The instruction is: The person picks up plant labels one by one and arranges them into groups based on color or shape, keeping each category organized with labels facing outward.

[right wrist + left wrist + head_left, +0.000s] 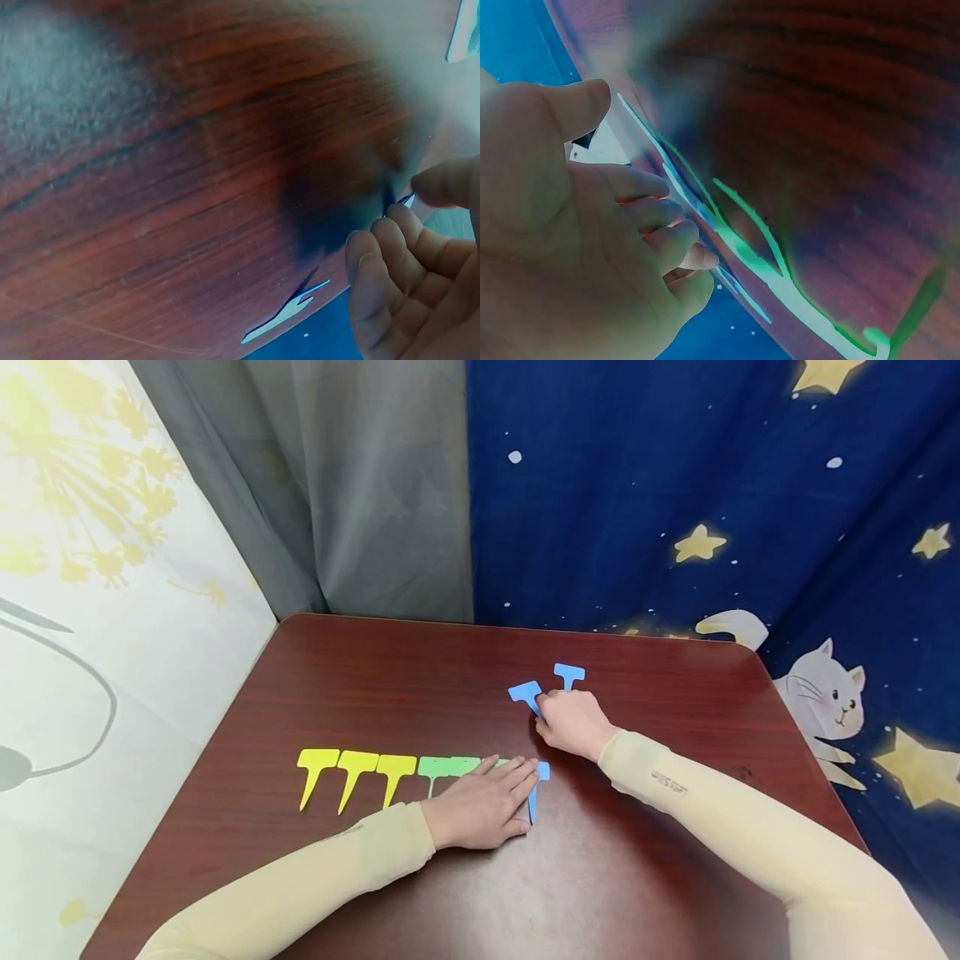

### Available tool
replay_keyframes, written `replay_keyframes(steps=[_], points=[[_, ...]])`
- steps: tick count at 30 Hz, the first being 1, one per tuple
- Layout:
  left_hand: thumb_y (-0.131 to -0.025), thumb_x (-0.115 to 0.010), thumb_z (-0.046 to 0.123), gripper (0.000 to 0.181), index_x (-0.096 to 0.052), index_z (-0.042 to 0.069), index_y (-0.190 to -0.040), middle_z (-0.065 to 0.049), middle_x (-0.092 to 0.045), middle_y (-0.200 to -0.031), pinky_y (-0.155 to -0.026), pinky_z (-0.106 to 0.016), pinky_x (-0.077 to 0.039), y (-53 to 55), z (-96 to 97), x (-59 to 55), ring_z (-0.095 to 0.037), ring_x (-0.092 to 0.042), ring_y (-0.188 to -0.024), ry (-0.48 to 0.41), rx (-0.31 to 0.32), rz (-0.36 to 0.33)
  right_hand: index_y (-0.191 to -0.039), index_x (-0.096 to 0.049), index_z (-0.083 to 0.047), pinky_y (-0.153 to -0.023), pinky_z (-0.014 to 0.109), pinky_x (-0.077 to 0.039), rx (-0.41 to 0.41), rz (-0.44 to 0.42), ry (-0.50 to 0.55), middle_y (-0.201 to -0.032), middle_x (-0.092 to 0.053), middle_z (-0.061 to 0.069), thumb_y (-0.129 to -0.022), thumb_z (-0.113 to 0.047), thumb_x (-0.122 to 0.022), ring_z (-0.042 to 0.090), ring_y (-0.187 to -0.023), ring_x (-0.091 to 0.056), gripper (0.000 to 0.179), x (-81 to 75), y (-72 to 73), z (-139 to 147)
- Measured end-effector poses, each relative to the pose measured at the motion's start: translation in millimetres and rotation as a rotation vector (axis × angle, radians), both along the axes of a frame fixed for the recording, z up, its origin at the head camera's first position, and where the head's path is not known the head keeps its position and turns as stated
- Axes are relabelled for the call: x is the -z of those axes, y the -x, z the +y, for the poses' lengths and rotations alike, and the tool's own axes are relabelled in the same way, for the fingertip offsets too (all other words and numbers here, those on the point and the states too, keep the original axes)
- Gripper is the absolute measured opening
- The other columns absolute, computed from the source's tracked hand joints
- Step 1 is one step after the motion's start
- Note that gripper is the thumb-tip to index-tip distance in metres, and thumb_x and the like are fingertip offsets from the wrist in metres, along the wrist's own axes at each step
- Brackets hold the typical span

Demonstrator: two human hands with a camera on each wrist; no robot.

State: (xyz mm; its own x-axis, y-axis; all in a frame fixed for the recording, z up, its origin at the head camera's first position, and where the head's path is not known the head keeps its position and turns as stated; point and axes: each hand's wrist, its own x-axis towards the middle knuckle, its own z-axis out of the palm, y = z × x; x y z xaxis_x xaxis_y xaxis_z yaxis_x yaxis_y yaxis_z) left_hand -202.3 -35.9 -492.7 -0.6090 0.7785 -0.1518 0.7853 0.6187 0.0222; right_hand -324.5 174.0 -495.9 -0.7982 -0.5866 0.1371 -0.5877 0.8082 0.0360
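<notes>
T-shaped plant labels lie in a row on the table: three yellow labels (318, 760), then green labels (433, 767), then a blue label (533, 802) at the right end. Across the green and blue ones rests my left hand (480, 802), fingers straight, hiding parts of them. Farther back, my right hand (573, 722) pinches the stem of another blue label (525, 692) between thumb and finger; its tip (407, 199) shows in the right wrist view. Just beyond that hand lies one more blue label (569, 673), its stem partly covered in the head view.
The dark red wooden table (405, 685) has rounded far corners. Behind it hang a grey curtain (390, 485) and a blue curtain (585, 510) with stars and a cat. A white patterned sheet (135, 635) borders the left side.
</notes>
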Motion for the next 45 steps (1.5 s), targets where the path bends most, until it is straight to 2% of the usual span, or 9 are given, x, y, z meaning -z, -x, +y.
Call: replay_keyframes(steps=[3, 8, 10, 14, 20, 25, 30, 37, 45], points=[[-0.105, -0.042, 0.053, 0.072, -0.029, 0.009, -0.16, -0.005, -0.023, -0.166, -0.121, -0.047, -0.02, -0.5, 0.1, 3.1, -0.022, -0.022, -0.151, 0.013, -0.002, 0.006, -0.08, -0.064, -0.01, -0.039, 0.032, -0.043, -0.042, 0.056, -0.05, -0.061, -0.049, 0.0, -0.088, -0.019, -0.068, 0.015, -0.045, -0.047, 0.012, 2.4, 0.8, -1.1], [-0.105, -0.042, 0.054, 0.071, -0.03, 0.01, -0.159, -0.004, -0.024, -0.165, -0.121, -0.045, -0.018, -1.3, -0.3, 5.9, -0.021, -0.022, -0.151, 0.036, -0.008, 0.001, -0.082, -0.066, -0.005, -0.041, 0.035, -0.047, -0.15, 0.235, -0.108, -0.066, -0.054, 0.006, -0.083, -0.019, -0.072, 0.02, -0.049, -0.055, 0.015, -1.4, 2.6, 0.6], [-0.104, -0.042, 0.055, 0.071, -0.03, 0.01, -0.159, -0.004, -0.024, -0.165, -0.122, -0.045, -0.018, -1.2, -0.5, 6.1, -0.021, -0.021, -0.152, 0.042, -0.01, -0.001, -0.079, -0.065, -0.006, -0.042, 0.036, -0.048, -0.179, 0.293, -0.085, -0.068, -0.055, 0.007, -0.082, -0.017, -0.072, 0.021, -0.052, -0.056, 0.014, -7.0, 4.1, 2.0], [-0.104, -0.042, 0.055, 0.072, -0.03, 0.01, -0.159, -0.004, -0.023, -0.166, -0.122, -0.044, -0.017, -0.5, -0.6, 6.2, -0.022, -0.021, -0.152, 0.05, -0.012, -0.008, -0.075, -0.057, -0.01, -0.038, 0.034, -0.044, -0.195, 0.316, 0.032, -0.068, -0.052, 0.004, -0.084, -0.012, -0.067, 0.018, -0.05, -0.052, 0.013, -23.8, 4.7, 5.2], [-0.104, -0.042, 0.055, 0.072, -0.03, 0.01, -0.159, -0.004, -0.024, -0.165, -0.122, -0.044, -0.017, 0.1, -1.7, 5.6, -0.021, -0.02, -0.152, 0.047, -0.011, -0.02, -0.082, -0.054, -0.014, -0.038, 0.028, -0.036, -0.176, 0.302, 0.251, -0.072, -0.048, -0.004, -0.089, -0.014, -0.06, 0.011, -0.049, -0.045, 0.009, -47.0, -3.5, 12.5], [-0.104, -0.044, 0.055, 0.072, -0.03, 0.01, -0.159, -0.004, -0.023, -0.166, -0.122, -0.044, -0.017, 0.6, -2.0, 5.3, -0.021, -0.02, -0.152, 0.04, -0.012, -0.031, -0.089, -0.057, -0.018, -0.042, 0.025, -0.036, -0.178, 0.212, 0.357, -0.074, -0.052, -0.01, -0.091, -0.015, -0.061, 0.004, -0.05, -0.043, 0.005, -52.8, -20.9, 23.3], [-0.104, -0.043, 0.055, 0.072, -0.03, 0.011, -0.159, -0.004, -0.023, -0.166, -0.122, -0.043, -0.017, 0.4, -1.5, 6.2, -0.021, -0.02, -0.152, 0.041, -0.008, -0.043, -0.088, -0.056, -0.021, -0.044, 0.021, -0.036, -0.218, 0.123, 0.315, -0.072, -0.05, -0.015, -0.09, -0.016, -0.063, 0.0, -0.051, -0.04, 0.009, -45.1, -45.8, 39.2], [-0.106, -0.039, 0.053, 0.068, -0.033, 0.011, -0.158, -0.004, -0.026, -0.165, -0.122, -0.043, -0.018, 1.1, 2.6, 7.8, -0.02, -0.023, -0.151, 0.01, 0.005, -0.03, -0.085, -0.053, -0.022, -0.046, 0.016, -0.035, -0.327, 0.076, 0.257, -0.075, -0.047, -0.019, -0.088, -0.017, -0.066, -0.004, -0.056, -0.041, 0.014, -32.1, -80.8, 67.2], [-0.107, -0.039, 0.05, 0.063, -0.039, 0.01, -0.156, -0.005, -0.032, -0.162, -0.121, -0.043, -0.019, 4.5, 1.4, 5.3, -0.021, -0.028, -0.149, -0.019, -0.01, -0.016, -0.088, -0.055, -0.019, -0.045, 0.009, -0.026, -0.427, 0.014, 0.272, -0.077, -0.047, -0.017, -0.086, -0.018, -0.071, -0.006, -0.056, -0.034, 0.016, -11.6, -97.8, 78.3]])
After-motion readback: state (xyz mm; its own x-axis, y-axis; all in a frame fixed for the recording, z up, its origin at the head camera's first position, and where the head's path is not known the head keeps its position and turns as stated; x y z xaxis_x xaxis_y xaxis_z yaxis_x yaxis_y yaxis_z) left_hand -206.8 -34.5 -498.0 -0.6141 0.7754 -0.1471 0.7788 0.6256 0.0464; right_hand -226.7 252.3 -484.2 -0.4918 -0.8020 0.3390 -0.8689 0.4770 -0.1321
